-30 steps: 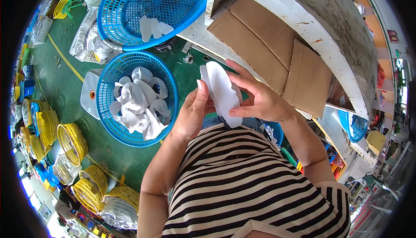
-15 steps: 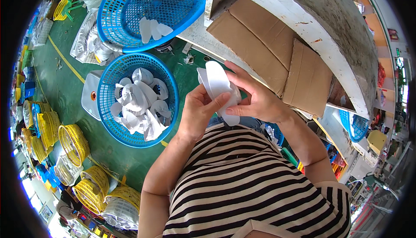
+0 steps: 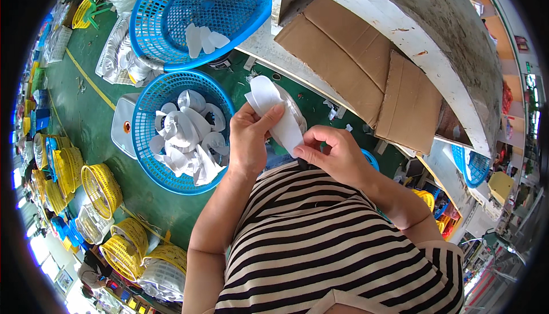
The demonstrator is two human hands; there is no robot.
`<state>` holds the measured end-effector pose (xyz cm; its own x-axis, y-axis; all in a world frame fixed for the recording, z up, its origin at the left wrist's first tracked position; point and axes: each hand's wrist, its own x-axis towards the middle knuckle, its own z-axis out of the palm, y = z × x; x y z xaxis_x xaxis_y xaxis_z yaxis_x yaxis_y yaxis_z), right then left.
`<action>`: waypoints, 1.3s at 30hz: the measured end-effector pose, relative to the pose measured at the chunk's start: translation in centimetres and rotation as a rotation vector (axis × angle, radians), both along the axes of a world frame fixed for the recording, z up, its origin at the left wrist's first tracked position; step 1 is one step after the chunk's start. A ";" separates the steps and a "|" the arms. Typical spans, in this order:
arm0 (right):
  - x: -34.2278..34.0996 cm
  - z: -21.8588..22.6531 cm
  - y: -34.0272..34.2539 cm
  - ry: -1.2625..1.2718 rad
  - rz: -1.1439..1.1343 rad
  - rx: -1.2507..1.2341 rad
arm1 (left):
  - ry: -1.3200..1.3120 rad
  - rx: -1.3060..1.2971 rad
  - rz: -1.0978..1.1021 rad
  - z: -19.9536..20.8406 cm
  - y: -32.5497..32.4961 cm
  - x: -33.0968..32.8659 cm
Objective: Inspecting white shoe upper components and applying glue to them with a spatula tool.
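In front of my striped shirt, both hands are on a white insole-shaped sheet (image 3: 275,121). My left hand (image 3: 248,141) is closed on its left side, thumb pressed on top and fingers behind. My right hand (image 3: 338,155) pinches the lower right end between thumb and curled fingers. Another whitish, curved piece (image 3: 294,108), possibly a shoe upper, lies behind the sheet and is partly hidden by it. To the left, a round blue basket (image 3: 139,142) holds several white curved pieces (image 3: 184,128) that look like shoe uppers.
A larger blue basket (image 3: 150,57) with several flat white insole-shaped pieces (image 3: 201,38) stands at the top. A worn white bench (image 3: 434,34) with brown cardboard (image 3: 343,51) on its shelf fills the upper right. Yellow baskets (image 3: 103,191) stand on the green floor at left.
The white sheet has moved left and tilted, its lower end now to the right. My right hand has slid down from its upper right side to pinch the lower end.
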<state>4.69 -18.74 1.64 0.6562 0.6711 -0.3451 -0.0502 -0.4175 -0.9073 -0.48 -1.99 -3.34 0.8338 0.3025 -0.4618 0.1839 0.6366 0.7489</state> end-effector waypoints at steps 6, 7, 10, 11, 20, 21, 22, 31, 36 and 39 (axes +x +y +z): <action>0.6 -0.4 -0.8 0.140 -0.019 0.028 | -0.019 -0.093 -0.023 1.2 0.0 0.5; 0.5 -1.5 -1.0 0.094 -0.023 0.063 | -0.020 -0.104 -0.037 1.5 0.1 0.5; 0.5 -2.2 -1.1 -0.015 -0.026 0.022 | -0.015 -0.212 -0.061 1.9 -0.3 0.3; 0.6 -2.2 -1.0 -0.047 -0.026 -0.017 | -0.005 -0.232 -0.077 2.1 -0.5 0.3; 6.0 -7.6 -3.4 -0.679 0.469 -0.062 | 0.046 0.125 -0.231 0.3 -1.6 -1.6; 6.6 -7.5 -3.4 -0.602 0.379 -0.023 | 0.025 0.191 -0.233 0.2 -1.8 -1.7; 7.3 -7.1 -2.9 -0.529 0.294 0.016 | 0.008 0.211 -0.259 0.1 -1.8 -1.7; 6.4 -1.5 1.3 -0.013 0.041 0.163 | -0.033 0.344 -0.354 -1.0 -2.6 -2.1; 5.8 -1.0 0.9 -0.211 0.129 0.433 | -0.018 0.365 -0.493 -1.5 -2.0 -2.2; 6.2 -1.3 0.6 -0.042 0.031 0.321 | -0.064 0.381 -0.561 -0.4 -2.4 -2.6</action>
